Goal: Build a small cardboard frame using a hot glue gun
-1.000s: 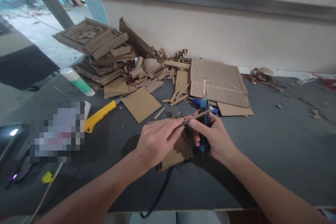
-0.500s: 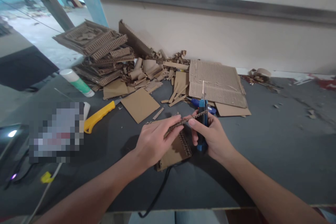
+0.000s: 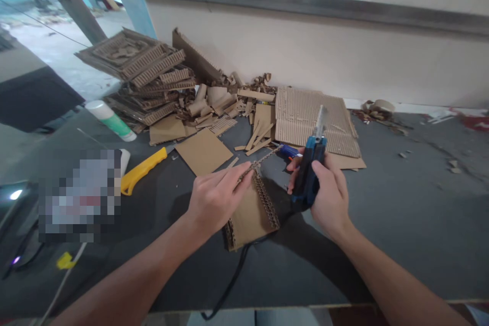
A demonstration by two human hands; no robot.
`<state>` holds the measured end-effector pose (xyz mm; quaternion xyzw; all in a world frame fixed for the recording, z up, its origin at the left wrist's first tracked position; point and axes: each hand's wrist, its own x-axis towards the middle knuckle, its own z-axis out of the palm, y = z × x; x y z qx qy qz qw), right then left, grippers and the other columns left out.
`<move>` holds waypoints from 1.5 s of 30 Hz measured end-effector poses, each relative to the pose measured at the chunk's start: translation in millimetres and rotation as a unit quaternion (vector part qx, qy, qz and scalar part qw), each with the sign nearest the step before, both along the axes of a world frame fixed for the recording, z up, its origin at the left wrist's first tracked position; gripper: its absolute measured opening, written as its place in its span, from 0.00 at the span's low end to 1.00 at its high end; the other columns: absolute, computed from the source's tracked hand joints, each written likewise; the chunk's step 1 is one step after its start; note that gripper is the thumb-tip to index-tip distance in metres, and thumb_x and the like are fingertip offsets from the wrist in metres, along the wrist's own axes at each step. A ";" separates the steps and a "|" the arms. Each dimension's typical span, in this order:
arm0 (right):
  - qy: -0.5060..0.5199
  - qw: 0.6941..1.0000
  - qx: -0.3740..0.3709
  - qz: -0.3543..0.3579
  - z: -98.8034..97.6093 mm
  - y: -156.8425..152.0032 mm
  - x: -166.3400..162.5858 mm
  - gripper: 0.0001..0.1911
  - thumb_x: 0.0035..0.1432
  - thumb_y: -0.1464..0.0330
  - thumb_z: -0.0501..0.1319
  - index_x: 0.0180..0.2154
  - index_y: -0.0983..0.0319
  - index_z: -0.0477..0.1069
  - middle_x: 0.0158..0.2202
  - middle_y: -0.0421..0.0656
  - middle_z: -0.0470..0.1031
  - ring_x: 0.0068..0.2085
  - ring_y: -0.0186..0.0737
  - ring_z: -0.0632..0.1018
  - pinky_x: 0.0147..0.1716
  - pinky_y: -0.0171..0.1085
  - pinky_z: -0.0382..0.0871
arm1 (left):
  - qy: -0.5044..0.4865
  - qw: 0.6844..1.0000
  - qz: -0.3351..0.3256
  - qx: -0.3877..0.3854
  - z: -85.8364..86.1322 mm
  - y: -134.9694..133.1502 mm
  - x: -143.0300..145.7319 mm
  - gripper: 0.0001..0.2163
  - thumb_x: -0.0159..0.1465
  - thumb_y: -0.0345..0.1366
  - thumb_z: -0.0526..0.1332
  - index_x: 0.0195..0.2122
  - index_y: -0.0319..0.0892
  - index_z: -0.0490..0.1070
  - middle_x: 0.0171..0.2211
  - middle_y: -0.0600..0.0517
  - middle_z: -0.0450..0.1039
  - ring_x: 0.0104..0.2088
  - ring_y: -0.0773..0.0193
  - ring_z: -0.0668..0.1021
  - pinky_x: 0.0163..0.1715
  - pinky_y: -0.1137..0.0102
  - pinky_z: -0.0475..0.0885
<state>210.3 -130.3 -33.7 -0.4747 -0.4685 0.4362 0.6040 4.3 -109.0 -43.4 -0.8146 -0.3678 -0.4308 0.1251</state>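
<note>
We see the right hand (image 3: 330, 196) closed around a blue glue gun (image 3: 310, 173), with the nozzle pointing up and away from us, and the fingers wrapped tight on the handle. The left hand (image 3: 216, 196) lies almost flat, fingers half closed, and it pinches a thin corrugated strip (image 3: 263, 159) against the top edge of a small cardboard panel (image 3: 250, 214) that rests on the dark grey table (image 3: 401, 224). The strip runs from the left fingertips toward the right hand, and we cannot tell if its far end is touching the gun or only close to it. A black cable (image 3: 229, 285) goes from under the panel to the near table edge. In our judgement, the hot nozzle is near to the left fingers, so a small slip could burn them, and glue may drip on the table or on the panel face. The strip is thin and it could bend or come off the edge if the pinch gets loose. The cable could also catch and pull the gun. Behind, there are a yellow utility knife (image 3: 141, 169), a white and green tube (image 3: 110, 119), a stack of cardboard frames (image 3: 141, 74) and a big corrugated sheet (image 3: 313, 119)
</note>
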 end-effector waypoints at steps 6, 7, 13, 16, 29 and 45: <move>-0.427 0.898 0.091 0.052 1.6 -10.2 1.8 0.20 0.65 0.66 0.55 0.57 0.60 0.63 0.39 0.45 0.80 0.31 0.39 0.81 0.31 0.36 0.76 | -0.001 0.998 0.064 0.000 0.0 3.9 0.4 0.03 0.61 0.32 0.66 0.36 0.39 0.77 0.26 0.53 0.82 0.23 0.66 0.82 0.23 0.75 0.73; -0.469 0.874 0.117 0.049 0.4 -11.1 0.9 0.21 0.65 0.67 0.55 0.59 0.60 0.63 0.40 0.45 0.81 0.33 0.39 0.82 0.33 0.36 0.76 | -0.008 0.997 0.076 -0.008 0.0 4.3 0.8 0.03 0.61 0.33 0.66 0.35 0.39 0.77 0.25 0.53 0.81 0.22 0.65 0.81 0.21 0.75 0.72; -0.537 0.825 0.169 0.050 -5.5 -11.0 -2.3 0.23 0.66 0.69 0.54 0.61 0.62 0.62 0.46 0.45 0.81 0.38 0.39 0.83 0.37 0.34 0.76 | -0.047 0.993 0.095 -0.058 -2.6 5.8 1.4 0.04 0.60 0.33 0.65 0.32 0.39 0.77 0.23 0.54 0.80 0.22 0.65 0.82 0.21 0.76 0.71; -0.543 0.819 0.177 0.046 -5.4 -11.2 -2.7 0.23 0.66 0.69 0.54 0.61 0.63 0.63 0.46 0.46 0.81 0.39 0.39 0.83 0.36 0.33 0.76 | -0.054 0.992 0.098 -0.066 -3.6 5.5 1.4 0.04 0.61 0.33 0.65 0.33 0.39 0.77 0.23 0.54 0.80 0.23 0.65 0.82 0.23 0.76 0.72; -0.554 0.816 0.153 0.063 -9.1 -14.6 -5.1 0.24 0.67 0.68 0.52 0.63 0.63 0.62 0.44 0.49 0.81 0.39 0.42 0.82 0.36 0.37 0.76 | -0.045 0.992 0.099 -0.066 -8.3 5.8 0.9 0.04 0.63 0.35 0.62 0.36 0.41 0.76 0.24 0.54 0.81 0.23 0.65 0.82 0.23 0.76 0.72; -0.566 0.810 0.138 0.059 -11.5 -17.3 -10.4 0.25 0.67 0.69 0.50 0.64 0.65 0.60 0.38 0.49 0.80 0.37 0.43 0.81 0.37 0.39 0.75 | -0.035 0.994 0.080 -0.070 -9.1 8.1 0.1 0.04 0.62 0.34 0.62 0.35 0.42 0.77 0.24 0.53 0.80 0.23 0.65 0.82 0.22 0.76 0.72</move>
